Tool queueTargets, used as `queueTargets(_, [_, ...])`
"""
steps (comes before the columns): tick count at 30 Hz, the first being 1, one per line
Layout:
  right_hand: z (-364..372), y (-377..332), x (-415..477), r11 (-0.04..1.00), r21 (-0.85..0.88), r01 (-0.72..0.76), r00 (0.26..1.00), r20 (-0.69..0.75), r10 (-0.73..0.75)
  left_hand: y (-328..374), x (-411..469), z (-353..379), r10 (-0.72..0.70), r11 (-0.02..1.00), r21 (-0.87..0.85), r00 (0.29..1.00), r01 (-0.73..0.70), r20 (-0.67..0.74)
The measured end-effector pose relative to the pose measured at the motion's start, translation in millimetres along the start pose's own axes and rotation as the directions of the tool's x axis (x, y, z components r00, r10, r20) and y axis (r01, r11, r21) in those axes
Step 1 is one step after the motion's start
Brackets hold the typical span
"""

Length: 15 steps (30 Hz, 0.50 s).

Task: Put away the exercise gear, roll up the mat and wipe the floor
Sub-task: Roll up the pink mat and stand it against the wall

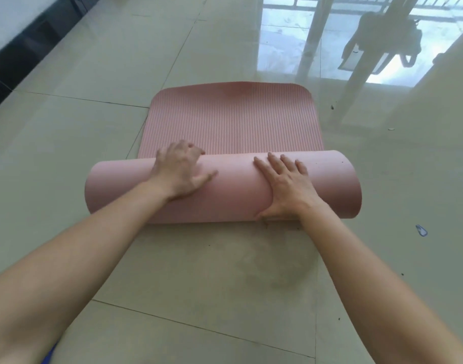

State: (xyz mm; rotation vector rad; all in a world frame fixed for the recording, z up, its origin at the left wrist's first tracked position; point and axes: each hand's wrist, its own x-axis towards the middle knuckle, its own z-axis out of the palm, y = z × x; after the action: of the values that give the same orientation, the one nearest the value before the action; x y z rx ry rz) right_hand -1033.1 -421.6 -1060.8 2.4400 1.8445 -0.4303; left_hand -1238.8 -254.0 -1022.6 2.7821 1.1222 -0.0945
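Two hands sit on the mat (233, 195), so I start there on my feed. The left hand (180, 169) has its palm on the rolled part, fingers bent over the crest and thumb stretched along it. It is blurred, so I cannot say how firm that hold is. The right hand (285, 187) lies flat, fingers straight and slightly spread, thumb down the near side, pressing rather than gripping. The mat is on the floor (67, 153) straight ahead. Its near part is a fat roll under both palms, and its ribbed far part lies flat, rounded end farthest from me.

I judge the rolling well past half, with a short stretch left. No exercise gear shows, so I cannot tell whether it has been put away. Wiping looks not yet done: a dull grey patch (272, 266) marks the tile just this side of the roll. Dark specks and a small scrap (421, 230) lie off to the right.

How tight the roll is wound I cannot see. A blue thing (53, 348) is cut off at the bottom left edge. The reflections in the glossy floor at upper right are too smeared to name.
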Motion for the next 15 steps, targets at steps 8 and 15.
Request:
queueTargets(8, [1, 17, 23, 0.999, 0.034, -0.02, 0.996, -0.085, 0.023, 8, -4, 55, 0.01, 0.95, 0.307, 0.99, -0.053, 0.14])
queueTargets(15, [36, 13, 1, 0.987, -0.148, -0.062, 0.984, -0.173, 0.036, -4, 41, 30, 0.039, 0.997, 0.061, 0.978, -0.052, 0.206])
